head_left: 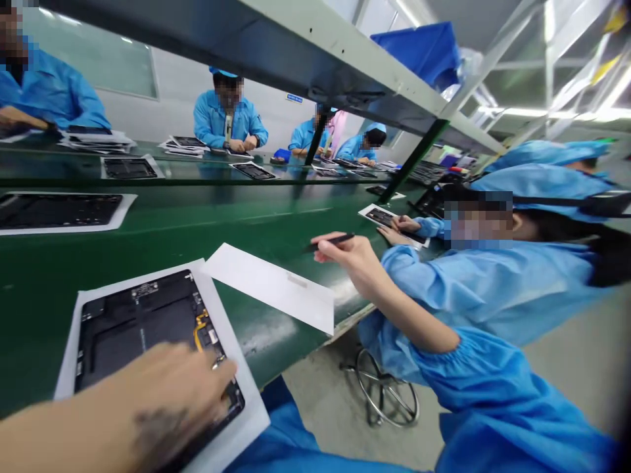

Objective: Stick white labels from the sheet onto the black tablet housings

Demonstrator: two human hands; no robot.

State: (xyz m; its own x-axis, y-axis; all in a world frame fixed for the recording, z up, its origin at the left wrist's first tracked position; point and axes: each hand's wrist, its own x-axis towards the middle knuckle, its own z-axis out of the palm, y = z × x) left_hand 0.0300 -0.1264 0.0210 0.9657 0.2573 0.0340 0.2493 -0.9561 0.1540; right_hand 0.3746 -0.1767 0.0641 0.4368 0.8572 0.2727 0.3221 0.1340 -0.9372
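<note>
My left hand [182, 387] is over the lower part of an opened tablet housing [158, 315], its blurred fingers curled down near the right edge. What the fingertips hold, if anything, is hidden. The black housing shows an orange flex cable [200, 328] and small connectors, and lies on a white sheet [246, 387]. Raised above the bench to the right, my right hand [348, 256] grips a thin black pen-like tool [335, 242] that points left. Below it rests a white paper strip [271, 286] with a small greyish patch, one end meeting the sheet's corner.
The green bench [231, 217] has another housing [59, 210] on paper at left. A co-worker [493, 263] sits close on my right, hands on a similar housing. A shelf [345, 52] spans overhead on dark posts; other workers sit opposite beside stacks [96, 141].
</note>
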